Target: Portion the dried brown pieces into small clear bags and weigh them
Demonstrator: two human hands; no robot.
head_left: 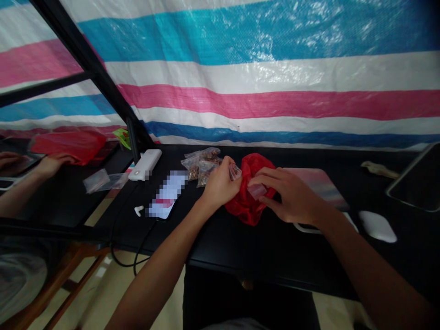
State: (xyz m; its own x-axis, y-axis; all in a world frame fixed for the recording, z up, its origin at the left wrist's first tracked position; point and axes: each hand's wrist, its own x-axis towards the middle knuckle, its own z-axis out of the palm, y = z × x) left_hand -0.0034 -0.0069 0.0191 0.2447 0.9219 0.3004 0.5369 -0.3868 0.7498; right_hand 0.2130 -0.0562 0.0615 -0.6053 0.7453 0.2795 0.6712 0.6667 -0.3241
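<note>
A crumpled red plastic bag [249, 213] sits on the black table between my hands. My left hand [220, 184] is closed at its left side, pinching a small clear plastic bag [234, 172] by its edge. Over the red bag's mouth, my right hand [292, 195] holds another small clear bag [257, 190] between thumb and fingers. What is inside these two clear bags I cannot make out. Just beyond my left hand lie several clear zip bags [203, 173] filled with small brown pieces.
Left of my hands are a phone [167, 195], a white power bank [145, 165], an earbud [138, 210] and a cable. To the right are a laptop-like panel [316, 183], a white mouse [377, 226] and a tablet [417, 183]. Another person's hand [53, 165] touches a red bag [70, 144].
</note>
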